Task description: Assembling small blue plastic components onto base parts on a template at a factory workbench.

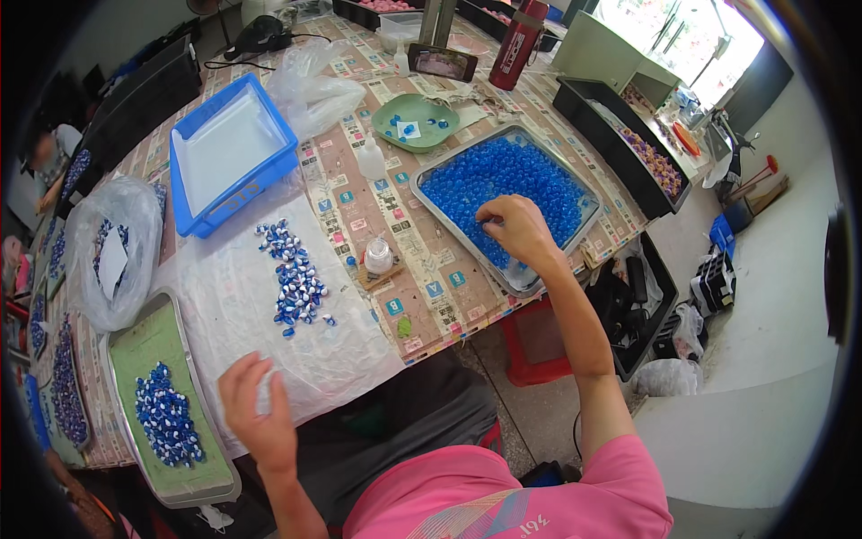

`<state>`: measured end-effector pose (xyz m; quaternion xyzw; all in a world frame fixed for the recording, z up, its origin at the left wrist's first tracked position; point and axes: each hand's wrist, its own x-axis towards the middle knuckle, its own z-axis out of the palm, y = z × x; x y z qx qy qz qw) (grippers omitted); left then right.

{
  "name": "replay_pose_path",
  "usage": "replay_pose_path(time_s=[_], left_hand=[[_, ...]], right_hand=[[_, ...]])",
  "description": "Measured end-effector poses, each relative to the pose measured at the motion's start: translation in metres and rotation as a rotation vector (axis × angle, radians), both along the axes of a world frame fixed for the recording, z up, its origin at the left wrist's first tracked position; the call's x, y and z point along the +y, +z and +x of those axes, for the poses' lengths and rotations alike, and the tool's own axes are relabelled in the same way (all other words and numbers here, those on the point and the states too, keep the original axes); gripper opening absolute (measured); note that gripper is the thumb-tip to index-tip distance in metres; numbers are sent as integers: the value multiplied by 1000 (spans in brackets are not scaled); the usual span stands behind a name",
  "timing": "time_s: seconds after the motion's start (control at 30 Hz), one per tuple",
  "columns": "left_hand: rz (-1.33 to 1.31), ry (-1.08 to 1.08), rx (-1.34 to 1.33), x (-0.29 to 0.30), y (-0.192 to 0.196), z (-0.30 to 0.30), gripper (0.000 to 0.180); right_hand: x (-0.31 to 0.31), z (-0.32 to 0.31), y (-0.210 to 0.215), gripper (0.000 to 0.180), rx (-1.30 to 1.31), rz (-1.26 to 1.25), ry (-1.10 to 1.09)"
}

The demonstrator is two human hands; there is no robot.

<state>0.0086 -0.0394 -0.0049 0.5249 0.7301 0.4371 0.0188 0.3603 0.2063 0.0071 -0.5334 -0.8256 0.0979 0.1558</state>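
My right hand (521,232) reaches over a metal tray (440,214) filled with glossy blue beads (503,175). Its thumb and fingertips are pinched together at the beads, and whatever they hold is too small to make out. My left hand (259,411) hovers by the front edge of a white sheet (215,296), fingers apart and holding nothing. On that sheet lies a loose pile of blue-and-white pieces (301,283). More such pieces (166,418) are heaped on a green-lined metal tray (135,337), left of my left hand.
Between sheet and bead tray stand a small glass jar (378,257) and a white squeeze bottle (370,160). Behind are a green dish (391,112), a blue basket (278,148), a propped phone (443,63) and a red flask (519,45). A black bin (669,202) holds pink-yellow pieces.
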Motion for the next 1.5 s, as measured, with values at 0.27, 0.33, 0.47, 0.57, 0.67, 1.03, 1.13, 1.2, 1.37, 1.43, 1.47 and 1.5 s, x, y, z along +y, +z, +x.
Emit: replay_pose_path(time_s=[0.27, 0.33, 0.47, 0.57, 0.67, 1.03, 1.13, 1.2, 1.37, 1.43, 1.47, 1.5], left_hand=[[68, -313, -89, 41, -24, 16, 22], [82, -270, -83, 52, -32, 7, 22], [66, -194, -30, 61, -38, -3, 21], [30, -202, 42, 58, -41, -6, 16], [41, -222, 93, 54, -41, -6, 11], [45, -372, -530, 7, -23, -3, 13], [60, -471, -1065, -6, -29, -7, 15], [-84, -480, -1444, -13, -22, -10, 17], [-112, -478, -1616, -20, -22, -13, 25], [-135, -479, -1683, -20, -25, -13, 27], [-131, -493, -1727, -19, -27, -13, 27], [-128, -506, -1772, -17, -28, -11, 27]], right_hand=[[-54, -41, 25, 17, 377, -56, 65], [-70, -53, 29, 15, 461, -87, 147], [-90, -80, 26, 17, 586, -249, 236], [-95, -98, 25, 17, 592, -318, 224], [-94, -112, 23, 17, 623, -363, 178], [-69, -179, 30, 16, 434, -79, 303], [-67, -193, 30, 16, 346, 8, 361], [-66, -198, 28, 14, 258, 45, 387], [-68, -202, 28, 13, 253, 36, 378], [-75, -201, 29, 12, 265, 33, 374], [-81, -200, 33, 13, 309, 44, 379], [-89, -198, 36, 13, 352, 54, 383]])
